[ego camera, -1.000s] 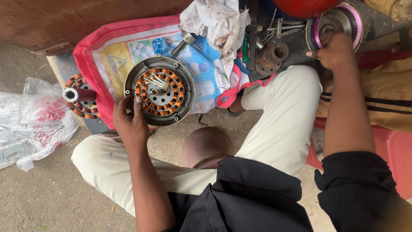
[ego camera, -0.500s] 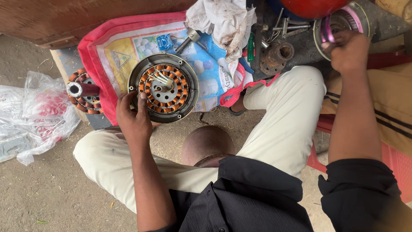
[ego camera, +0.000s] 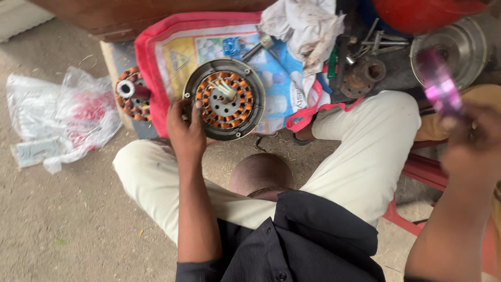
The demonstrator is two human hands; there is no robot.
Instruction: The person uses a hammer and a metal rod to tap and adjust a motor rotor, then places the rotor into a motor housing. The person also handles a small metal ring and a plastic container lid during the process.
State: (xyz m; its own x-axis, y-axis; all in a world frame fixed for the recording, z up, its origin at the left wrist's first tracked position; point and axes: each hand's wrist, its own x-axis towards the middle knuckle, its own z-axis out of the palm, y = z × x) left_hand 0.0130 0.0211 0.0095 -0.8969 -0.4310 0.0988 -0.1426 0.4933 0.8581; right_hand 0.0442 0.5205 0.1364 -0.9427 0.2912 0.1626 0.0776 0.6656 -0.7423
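Copper-wound stator (ego camera: 224, 99) gripped at its rim by left hand (ego camera: 185, 130), right hand (ego camera: 472, 141) raised, clutching blurred pink object (ego camera: 437, 86)

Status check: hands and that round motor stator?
Left hand grips round copper-wound motor stator at its rim. Right hand holds blurred pink object. Nothing between.

Stator (ego camera: 224, 99) flanked: rag (ego camera: 305, 26) above-right, second stator (ego camera: 133, 94) left; near side open.
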